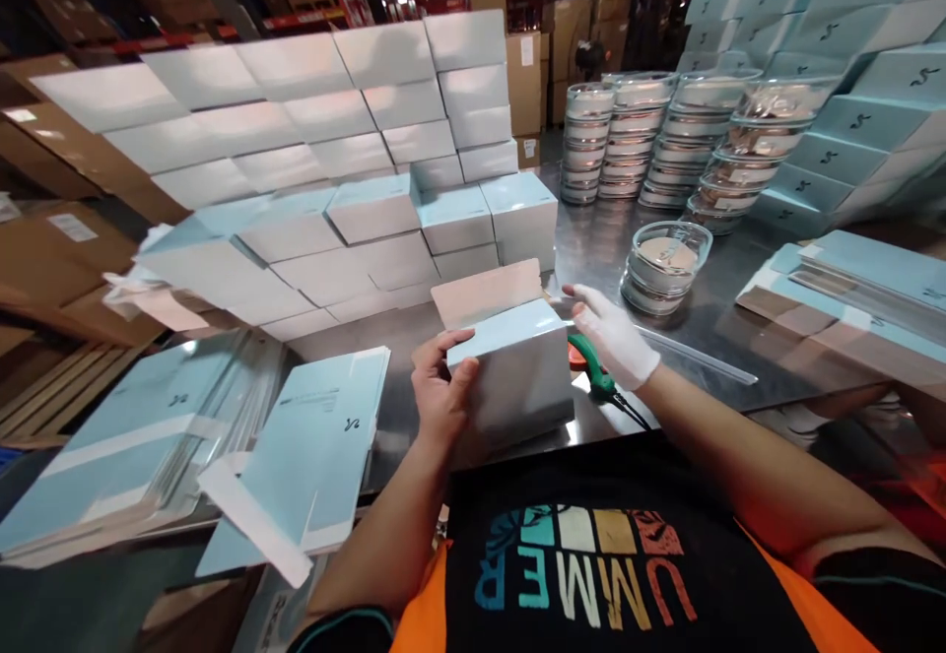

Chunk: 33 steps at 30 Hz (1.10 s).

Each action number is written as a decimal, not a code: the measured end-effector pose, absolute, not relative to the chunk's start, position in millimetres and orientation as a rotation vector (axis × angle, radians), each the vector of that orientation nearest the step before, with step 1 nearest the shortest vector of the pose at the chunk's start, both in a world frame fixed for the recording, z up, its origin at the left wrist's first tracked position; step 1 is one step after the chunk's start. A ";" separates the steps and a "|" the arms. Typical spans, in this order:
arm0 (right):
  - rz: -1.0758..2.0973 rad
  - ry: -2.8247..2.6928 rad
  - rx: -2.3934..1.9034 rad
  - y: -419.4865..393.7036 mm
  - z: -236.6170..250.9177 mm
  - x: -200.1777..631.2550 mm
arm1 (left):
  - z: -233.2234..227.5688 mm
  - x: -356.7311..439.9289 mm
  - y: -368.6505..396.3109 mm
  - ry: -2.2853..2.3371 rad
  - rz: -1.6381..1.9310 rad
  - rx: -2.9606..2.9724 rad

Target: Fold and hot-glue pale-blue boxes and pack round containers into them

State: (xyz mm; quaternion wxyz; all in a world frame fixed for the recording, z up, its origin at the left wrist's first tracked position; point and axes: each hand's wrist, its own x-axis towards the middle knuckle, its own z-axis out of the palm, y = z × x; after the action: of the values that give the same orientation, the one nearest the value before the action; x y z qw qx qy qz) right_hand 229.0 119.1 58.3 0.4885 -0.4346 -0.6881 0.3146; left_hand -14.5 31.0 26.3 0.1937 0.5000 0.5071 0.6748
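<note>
A light blue and white carton [517,367] stands in front of me, its end flap [488,293] raised at the far side. My bare left hand [443,382] grips the carton's left edge, thumb on the near face and fingers over the top. To the right of the carton is my right hand [610,333] in a white glove, fingers stretched out and apart, with no object seen in it. Below that hand lies a green-handled tool [591,367] with an orange part and a black cord. A long clear strip [702,353] rests on the metal table behind the right wrist.
Stacked white cartons [355,170] form a wall behind. Round glass containers [665,264] stand right of centre, with taller stacks [636,131] behind. Flat blue carton blanks [310,436] lie at left, more [872,289] at right. Blue cartons [857,131] rise at far right.
</note>
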 end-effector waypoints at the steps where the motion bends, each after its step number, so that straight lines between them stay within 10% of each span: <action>1: 0.878 -1.655 -0.988 115.6 63.3 215.2 | 27.2 -14.3 33.2 1.401 1.882 1.452; 13: 0.919 -1.962 -0.545 120.4 56.2 220.8 | 15.7 -22.9 53.8 0.839 2.257 1.617; 33: 1.128 -2.115 -0.768 85.8 1.7 220.9 | 27.2 -52.0 16.3 1.024 1.631 2.309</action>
State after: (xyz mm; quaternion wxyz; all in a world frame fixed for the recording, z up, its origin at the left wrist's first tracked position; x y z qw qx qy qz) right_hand 220.9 85.8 1.7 0.3071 -0.2902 -0.7996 0.4266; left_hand -52.0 16.3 27.2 0.0676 0.7662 0.3397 0.5412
